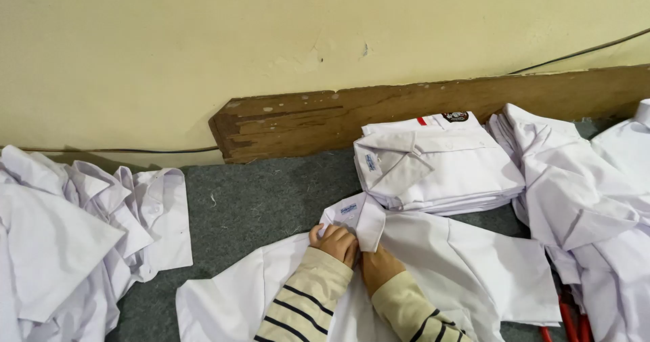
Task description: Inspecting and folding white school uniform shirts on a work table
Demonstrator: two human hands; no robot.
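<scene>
A white collared shirt (474,267) lies spread flat on the grey felt surface (257,206), collar pointing away from me. My left hand (335,242) is curled on the collar (359,217), fingers closed over the fabric just below the neck label. My right hand (379,267) presses beside it at the front opening under the collar, fingers tucked into the cloth. Both my sleeves are cream with dark stripes.
A neat stack of folded white shirts (440,166) sits just beyond the collar. Loose white shirts are heaped at the right (582,206) and the left (74,233). A worn wooden board (305,118) runs along the cream wall. Red sticks (565,318) poke out at the lower right.
</scene>
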